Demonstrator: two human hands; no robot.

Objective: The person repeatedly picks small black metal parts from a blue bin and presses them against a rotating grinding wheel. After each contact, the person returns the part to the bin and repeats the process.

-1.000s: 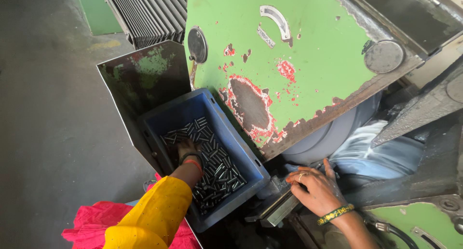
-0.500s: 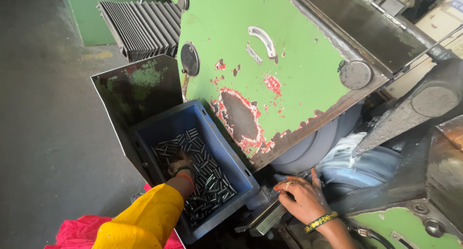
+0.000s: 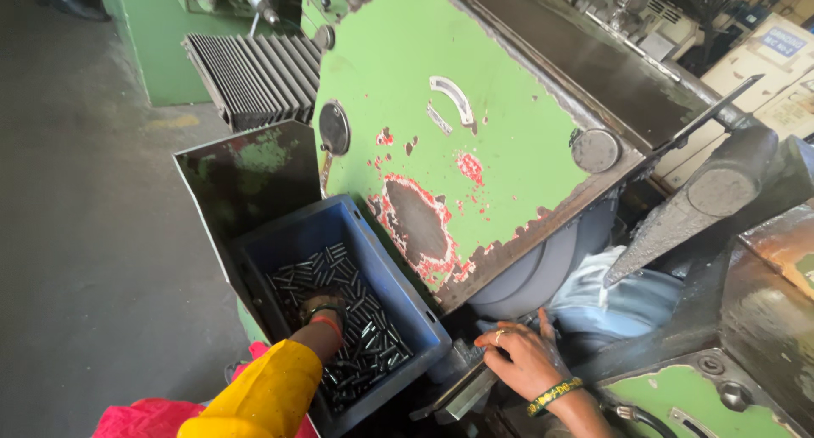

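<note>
In the lower left of the frame, the left hand (image 3: 322, 312) is buried among the small dark metal pins (image 3: 356, 319) in the blue bin (image 3: 407, 306); whether its fingers are closed I cannot tell. At lower centre, the right hand (image 3: 521, 357) lies flat, fingers spread, on the metal guide (image 3: 462, 391) under the green machine (image 3: 475, 124). A modest, loosely held handful would likely be easier to lift cleanly.

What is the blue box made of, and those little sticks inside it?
The blue crate looks like moulded plastic: even colour, thick rounded rim. The small pins the left hand digs into look like metal, dark with shiny glints, probably steel.
</note>
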